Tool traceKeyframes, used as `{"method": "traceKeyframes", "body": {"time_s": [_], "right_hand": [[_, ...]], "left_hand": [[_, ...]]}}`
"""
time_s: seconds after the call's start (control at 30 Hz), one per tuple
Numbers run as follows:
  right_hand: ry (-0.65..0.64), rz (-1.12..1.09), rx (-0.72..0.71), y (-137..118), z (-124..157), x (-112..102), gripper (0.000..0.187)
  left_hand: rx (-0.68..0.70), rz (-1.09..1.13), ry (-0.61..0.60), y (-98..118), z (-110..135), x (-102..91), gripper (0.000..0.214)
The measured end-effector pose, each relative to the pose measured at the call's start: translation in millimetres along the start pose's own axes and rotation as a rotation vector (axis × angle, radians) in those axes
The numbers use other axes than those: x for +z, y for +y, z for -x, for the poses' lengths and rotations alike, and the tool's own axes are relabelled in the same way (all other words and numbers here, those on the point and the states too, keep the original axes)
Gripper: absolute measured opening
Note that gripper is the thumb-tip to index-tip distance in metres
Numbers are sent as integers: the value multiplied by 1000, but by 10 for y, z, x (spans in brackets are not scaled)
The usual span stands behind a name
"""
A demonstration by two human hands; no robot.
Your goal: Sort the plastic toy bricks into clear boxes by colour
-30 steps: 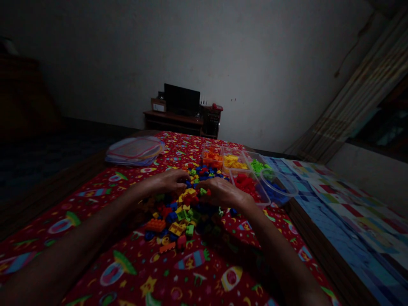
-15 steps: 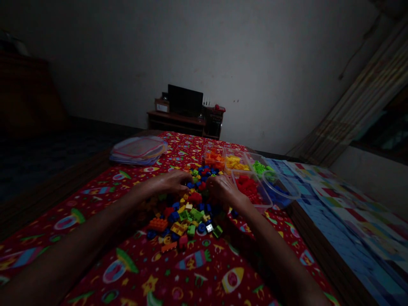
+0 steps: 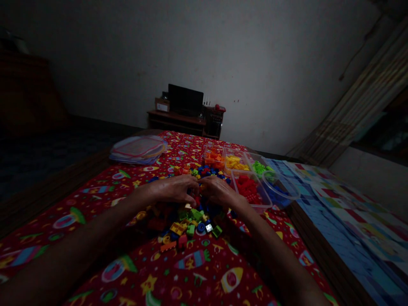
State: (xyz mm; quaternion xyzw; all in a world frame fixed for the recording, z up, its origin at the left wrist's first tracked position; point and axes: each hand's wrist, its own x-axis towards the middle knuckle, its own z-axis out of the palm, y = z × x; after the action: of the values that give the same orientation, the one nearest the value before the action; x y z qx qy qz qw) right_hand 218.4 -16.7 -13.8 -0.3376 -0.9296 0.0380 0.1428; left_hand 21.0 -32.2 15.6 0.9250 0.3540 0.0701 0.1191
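My left hand [image 3: 178,189] reaches over a pile of mixed toy building bricks [image 3: 194,214], its fingers curled down and the thumb lower. Close beside it, almost touching its fingertips, my right hand [image 3: 218,190] is bent over the same pile with its fingers closed downward. What either hand holds is hidden in shadow; a bit of red shows between them. Green, yellow, blue, orange and red bricks lie in front of the hands. More bricks [image 3: 207,171] spread behind them.
Right of the pile stand clear tubs of sorted bricks: orange [image 3: 214,158], yellow [image 3: 236,162], green [image 3: 262,168], red [image 3: 248,190] and blue [image 3: 277,189]. Stacked lids [image 3: 138,149] lie at the back left of the red patterned cloth [image 3: 178,282]. A monitor [image 3: 185,100] stands beyond.
My left hand has moved right and slightly nearer, closing the gap to my right hand. The right hand has shifted slightly left. The tubs and lids have stayed put.
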Motion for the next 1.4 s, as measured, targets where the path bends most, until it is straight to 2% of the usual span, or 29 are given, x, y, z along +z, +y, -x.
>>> {"method": "traceKeyframes", "body": {"time_s": [0.13,0.27,0.4,0.5,0.67,0.73,0.87,0.97,1.0,1.1,1.2,1.3,1.33,1.4], "right_hand": [[-55,14,23,-75,-36,60,16],[-21,-5,102,-61,-8,49,18],[74,-61,86,-44,32,-32,11],[153,-127,83,-77,47,-101,16],[169,-300,61,-167,31,-121,34],[168,-312,51,-178,21,-105,34],[195,-204,99,-90,32,-137,21],[258,-63,197,96,98,-264,19],[274,-5,247,174,136,-320,20],[273,175,398,405,289,-482,23],[159,324,587,553,434,-600,27],[-37,386,797,582,499,-677,28],[-75,392,834,569,500,-696,28],[-70,406,851,522,479,-722,29]], "left_hand": [[-11,-12,-55,80,-24,68,13],[-92,96,-38,-43,-53,59,11],[-236,306,133,-317,-96,63,18],[-336,508,307,-434,-143,112,27],[-353,703,379,-331,-239,232,37],[-320,717,387,-277,-264,263,41],[-251,602,342,-308,-201,150,45],[-306,340,401,-492,-41,-84,42],[-332,262,389,-574,21,-161,39],[-383,153,187,-799,170,-302,28],[-394,78,38,-876,207,-265,24],[-368,-17,55,-795,155,-132,25],[-356,-39,67,-756,135,-89,24],[-337,-70,92,-687,110,-29,20]]}}
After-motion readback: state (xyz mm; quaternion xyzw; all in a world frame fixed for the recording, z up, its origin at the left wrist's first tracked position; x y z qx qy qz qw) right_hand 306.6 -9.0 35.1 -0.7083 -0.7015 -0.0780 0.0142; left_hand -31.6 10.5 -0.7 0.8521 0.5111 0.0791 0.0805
